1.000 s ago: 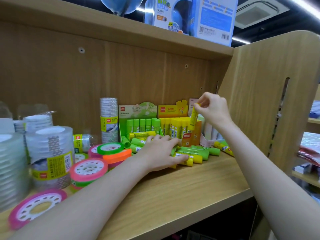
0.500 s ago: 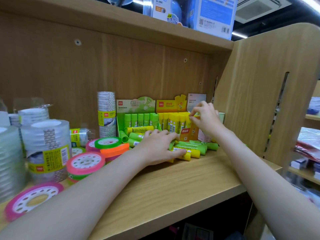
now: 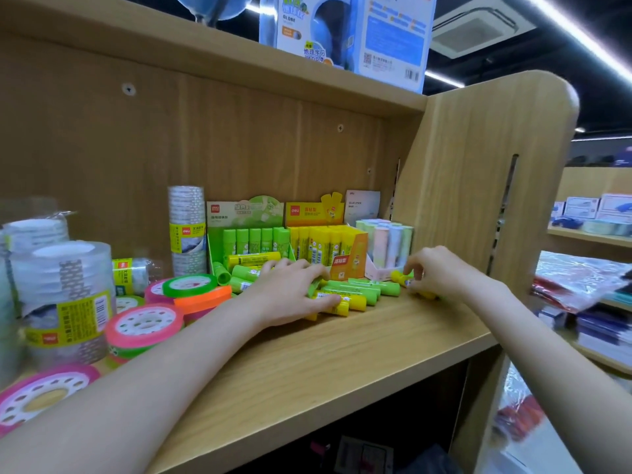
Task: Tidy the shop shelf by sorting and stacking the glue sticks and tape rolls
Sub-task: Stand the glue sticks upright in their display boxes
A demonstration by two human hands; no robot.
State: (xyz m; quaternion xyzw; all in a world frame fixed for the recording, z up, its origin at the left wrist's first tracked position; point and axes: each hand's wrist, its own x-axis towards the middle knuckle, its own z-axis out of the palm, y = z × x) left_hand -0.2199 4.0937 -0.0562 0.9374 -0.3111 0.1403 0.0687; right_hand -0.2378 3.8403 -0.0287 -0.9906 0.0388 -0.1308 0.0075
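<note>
Glue sticks [image 3: 352,295] lie loose at shelf [image 3: 342,364] centre, green and yellow mixed. Left hand [image 3: 290,295] lies flat over the pile, fingers spread, holding nothing; I judge it's there to stop them rolling. Right hand [image 3: 434,273], at 3 o'clock of the pile, pinches a yellow stick [image 3: 398,277] lying by the pastel box [image 3: 384,248], likely bound for the yellow box [image 3: 328,249] at 12 o'clock. Green box [image 3: 253,241] stands beside it. Tape rolls [image 3: 143,325] sit at 9 o'clock, partly stacked, not yet sorted.
</note>
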